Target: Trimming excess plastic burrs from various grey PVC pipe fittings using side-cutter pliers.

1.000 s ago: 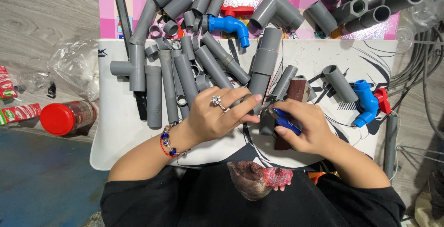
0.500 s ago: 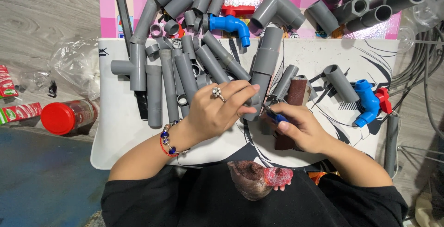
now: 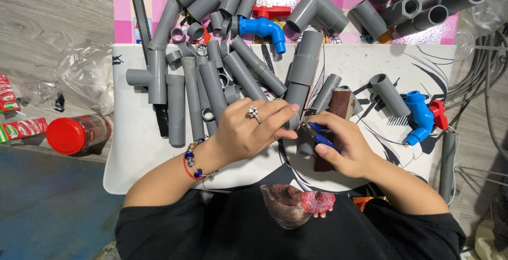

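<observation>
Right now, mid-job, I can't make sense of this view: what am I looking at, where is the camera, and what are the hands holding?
There is no machine here: the camera sits on a person's head and looks straight down at their own two bare hands. The left hand, wearing a ring and a beaded bracelet, rests its fingers on a long grey pipe. The right hand grips a small blue-handled tool against that pipe's lower end; what the tool is I cannot tell. They work over a white board strewn with grey pipe pieces. A blue tap lies to the right, and a red-lidded jar lies on the floor at left.
</observation>
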